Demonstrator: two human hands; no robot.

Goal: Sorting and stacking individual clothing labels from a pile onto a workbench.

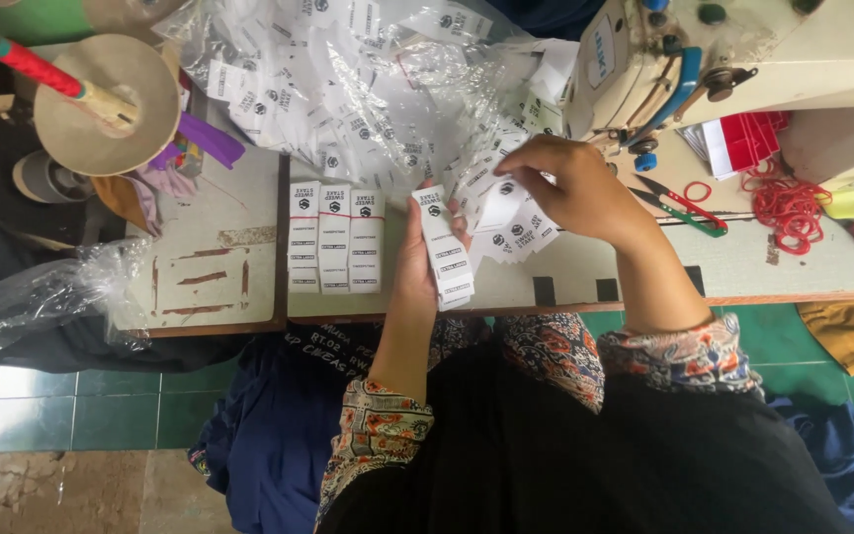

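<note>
Left hand (417,262) upright at the near table edge (585,302), fingers closed around a stack of white labels (444,249); stack stands tall and a little tilted, its lower end reaching down to the edge line. Right hand (570,183) just beside and above it, palm down, fingers curled into a loose heap of labels (506,213); it grips some of them, how many cannot be told.

Left of the left hand: three banded label bundles (335,237) lie flat side by side, touching each other, close to the near edge. A seam in the table top runs just left of them. Bare table shows between bundles and held stack, a narrow strip only.

Above both hands: a clear plastic bag (368,79) full of more labels, spilling toward the right hand. Little open surface there.

Right of the right hand: sewing machine (743,69) stands over the table, its base near the wrist. Small scissors (684,206) lie near the right forearm, red rubber bands (788,208) beyond them, well apart from the hand. Open table lies below the scissors, along the near edge.

Far left: a paper cone on a red rod (101,99), and crumpled plastic (51,292) hanging off the left end of the table.
</note>
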